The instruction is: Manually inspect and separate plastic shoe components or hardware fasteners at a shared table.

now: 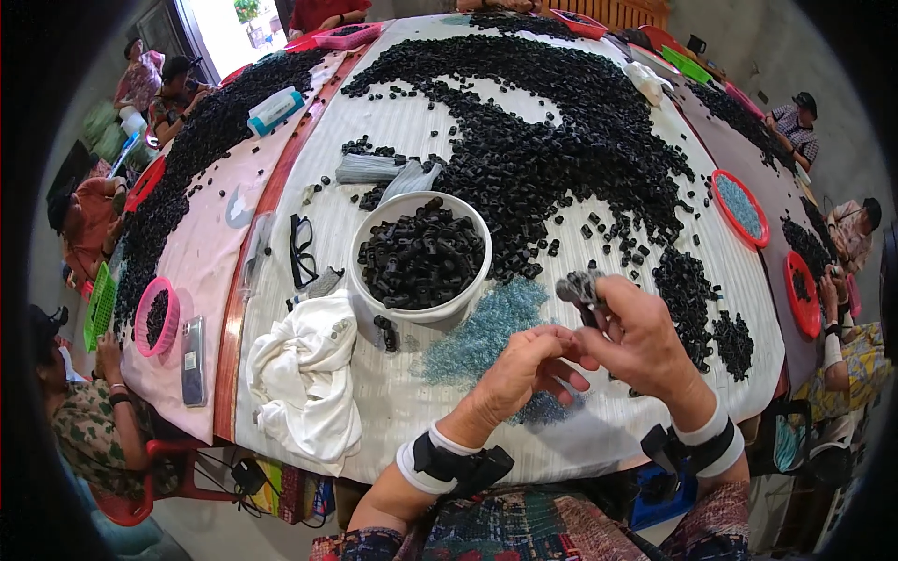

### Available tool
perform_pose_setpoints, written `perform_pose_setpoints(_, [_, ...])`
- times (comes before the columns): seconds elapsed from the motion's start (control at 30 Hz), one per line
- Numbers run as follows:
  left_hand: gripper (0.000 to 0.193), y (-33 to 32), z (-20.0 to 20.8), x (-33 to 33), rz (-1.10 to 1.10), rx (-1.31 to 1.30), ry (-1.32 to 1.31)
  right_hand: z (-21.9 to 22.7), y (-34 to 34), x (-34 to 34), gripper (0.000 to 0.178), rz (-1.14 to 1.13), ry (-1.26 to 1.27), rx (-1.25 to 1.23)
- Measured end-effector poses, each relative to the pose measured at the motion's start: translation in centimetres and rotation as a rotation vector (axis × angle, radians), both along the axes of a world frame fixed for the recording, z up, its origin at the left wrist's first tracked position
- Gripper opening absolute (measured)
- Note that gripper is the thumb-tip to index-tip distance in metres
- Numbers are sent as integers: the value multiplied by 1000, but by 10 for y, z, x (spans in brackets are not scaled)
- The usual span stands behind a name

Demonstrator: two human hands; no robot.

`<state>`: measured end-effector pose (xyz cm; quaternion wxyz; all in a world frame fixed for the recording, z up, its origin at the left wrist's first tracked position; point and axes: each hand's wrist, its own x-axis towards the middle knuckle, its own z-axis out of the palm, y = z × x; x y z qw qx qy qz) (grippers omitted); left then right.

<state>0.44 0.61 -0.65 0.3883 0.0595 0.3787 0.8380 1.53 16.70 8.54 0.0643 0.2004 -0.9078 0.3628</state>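
Right hand [641, 337] pinches a small black and grey piece [580, 291], apparently plastic, between thumb and fingers, above the near part of the white-covered table [599, 444]. Left hand [531, 372] meets it from the left with half-curled fingers; whether these hold anything cannot be told. Just beneath and left of the hands lies a loose pile of small translucent pale-blue pieces [496, 323]; left of this pile stands a round white plastic bowl [426, 315] filled with black parts.

The step appears to be two-handed work on the held piece. Recommended practice: keep the right-hand pinch firm, since so small a piece could slip; steady it with the left fingertips; work low over the table, so that a drop is easily recovered; and keep black parts out of the pale-blue pile.
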Motion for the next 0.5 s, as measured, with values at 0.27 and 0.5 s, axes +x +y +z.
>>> perform_pose_setpoints(0.27, [32,0,0,4,-21,61,32,-1,-59,-44,41,183,-131,-588])
perform_pose_setpoints(0.5, [26,1,8,2,-16,-94,60,-5,-8,-33,29,0,199,-96])
